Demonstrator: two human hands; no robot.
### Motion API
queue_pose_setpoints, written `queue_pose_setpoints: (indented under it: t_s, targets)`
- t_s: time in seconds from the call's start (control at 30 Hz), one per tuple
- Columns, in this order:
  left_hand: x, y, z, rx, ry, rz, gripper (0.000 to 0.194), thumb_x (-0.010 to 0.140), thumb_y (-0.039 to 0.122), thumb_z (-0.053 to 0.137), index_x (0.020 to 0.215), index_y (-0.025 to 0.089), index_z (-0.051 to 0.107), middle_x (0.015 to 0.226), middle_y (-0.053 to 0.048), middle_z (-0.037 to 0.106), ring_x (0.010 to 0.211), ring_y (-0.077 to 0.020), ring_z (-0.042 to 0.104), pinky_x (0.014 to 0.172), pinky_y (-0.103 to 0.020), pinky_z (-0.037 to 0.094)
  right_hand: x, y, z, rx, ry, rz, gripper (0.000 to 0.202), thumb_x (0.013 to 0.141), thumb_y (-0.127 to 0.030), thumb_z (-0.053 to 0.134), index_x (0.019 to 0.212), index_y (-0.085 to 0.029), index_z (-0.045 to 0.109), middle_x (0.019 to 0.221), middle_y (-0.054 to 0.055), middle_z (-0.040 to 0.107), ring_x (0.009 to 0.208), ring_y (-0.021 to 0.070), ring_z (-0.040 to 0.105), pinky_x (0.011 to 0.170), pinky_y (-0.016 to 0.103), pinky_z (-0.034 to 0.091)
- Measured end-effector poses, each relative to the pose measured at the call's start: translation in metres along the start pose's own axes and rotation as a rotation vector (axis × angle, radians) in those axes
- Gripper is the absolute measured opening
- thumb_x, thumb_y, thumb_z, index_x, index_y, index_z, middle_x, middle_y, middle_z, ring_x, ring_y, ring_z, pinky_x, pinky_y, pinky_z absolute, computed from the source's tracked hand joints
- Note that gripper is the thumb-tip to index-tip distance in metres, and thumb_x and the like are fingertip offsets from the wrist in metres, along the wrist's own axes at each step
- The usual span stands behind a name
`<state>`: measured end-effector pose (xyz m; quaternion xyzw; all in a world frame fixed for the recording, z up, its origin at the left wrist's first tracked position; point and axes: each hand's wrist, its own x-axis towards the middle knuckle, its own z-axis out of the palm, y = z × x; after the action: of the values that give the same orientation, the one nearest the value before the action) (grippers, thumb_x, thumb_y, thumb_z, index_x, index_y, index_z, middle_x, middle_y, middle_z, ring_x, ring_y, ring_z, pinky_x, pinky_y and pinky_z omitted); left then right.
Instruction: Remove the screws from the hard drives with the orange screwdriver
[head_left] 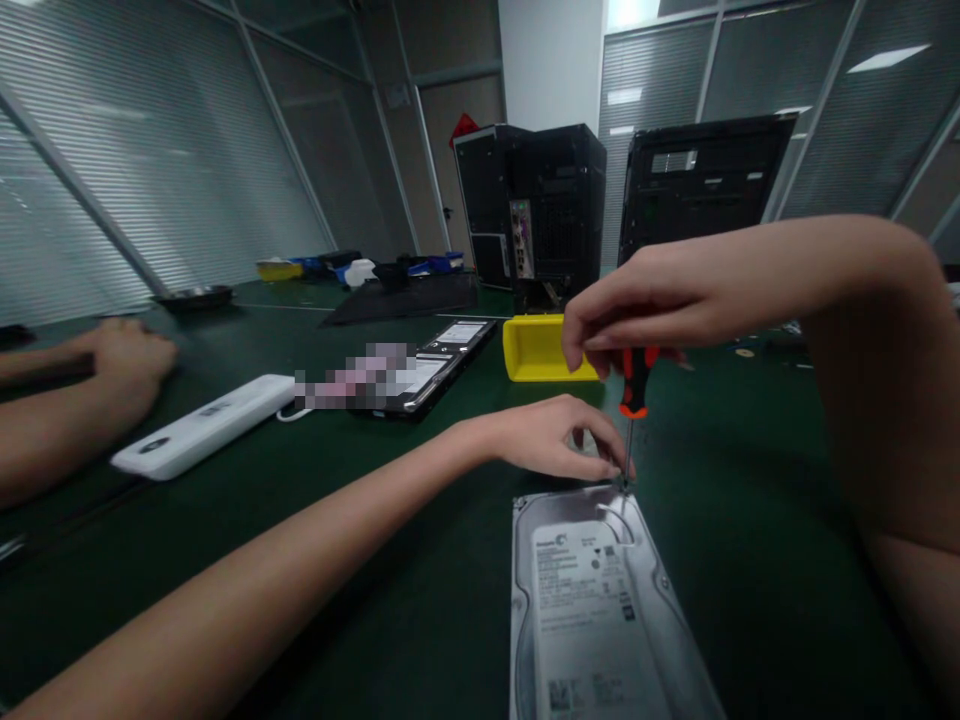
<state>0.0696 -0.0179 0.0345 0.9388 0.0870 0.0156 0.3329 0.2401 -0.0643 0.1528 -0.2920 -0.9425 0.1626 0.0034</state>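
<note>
A silver hard drive (652, 640) with a white label lies label up on the green table, close in front of me. From above, my right hand (645, 300) grips the black and orange handle of a screwdriver (636, 385). The screwdriver stands nearly upright, its tip at the far right corner of the drive. Beside that tip, my left hand (559, 437) has thumb and fingers pinched together low by the shaft. Whatever is between those fingertips is too small to make out.
Behind my hands sits a yellow bin (534, 350). More drives (442, 365) lie left of it, partly blurred out. A white power strip (206, 425) and another person's hands (131, 350) are at the left. Black computer cases (559, 210) stand at the back.
</note>
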Motion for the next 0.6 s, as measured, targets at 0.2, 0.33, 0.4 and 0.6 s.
queue_pose_setpoints:
  t_s: [0.2, 0.33, 0.4, 0.6]
  targets:
    - [-0.001, -0.001, 0.004, -0.036, -0.031, 0.016, 0.025, 0.083, 0.022, 0.053, 0.105, 0.021, 0.064, 0.101, -0.003, 0.066, 0.090, -0.0148, 0.059, 0.077, -0.025, 0.043, -0.013, -0.005, -0.003, 0.062, -0.004, -0.024, 0.032, 0.085, -0.023, 0.045, 0.117, -0.018, 0.052, 0.117, 0.006, 0.055, 0.100, 0.0163, 0.054, 0.080, 0.024, 0.046]
    - [0.000, -0.004, 0.005, -0.065, -0.046, 0.044, 0.026, 0.083, 0.021, 0.056, 0.107, 0.020, 0.064, 0.104, -0.004, 0.065, 0.094, -0.0147, 0.059, 0.078, -0.024, 0.044, -0.025, -0.003, -0.006, 0.115, 0.061, -0.015, 0.031, 0.088, -0.023, 0.043, 0.118, -0.018, 0.047, 0.118, 0.004, 0.053, 0.102, 0.0124, 0.052, 0.082, 0.018, 0.043]
    - [0.001, -0.006, 0.006, -0.086, -0.049, 0.074, 0.024, 0.082, 0.017, 0.056, 0.104, 0.018, 0.066, 0.102, -0.005, 0.066, 0.094, -0.0144, 0.059, 0.080, -0.024, 0.044, -0.030, 0.002, -0.009, 0.106, 0.089, -0.021, 0.030, 0.088, -0.023, 0.043, 0.117, -0.017, 0.047, 0.117, 0.003, 0.053, 0.104, 0.0116, 0.051, 0.083, 0.017, 0.042]
    - [0.006, -0.011, 0.011, -0.103, 0.008, 0.075, 0.019, 0.082, 0.017, 0.058, 0.096, 0.019, 0.069, 0.094, -0.003, 0.068, 0.090, -0.0130, 0.061, 0.082, -0.024, 0.044, -0.032, 0.012, -0.015, 0.071, 0.094, -0.008, 0.032, 0.086, -0.027, 0.044, 0.115, -0.017, 0.050, 0.115, 0.001, 0.055, 0.106, 0.0112, 0.050, 0.083, 0.016, 0.042]
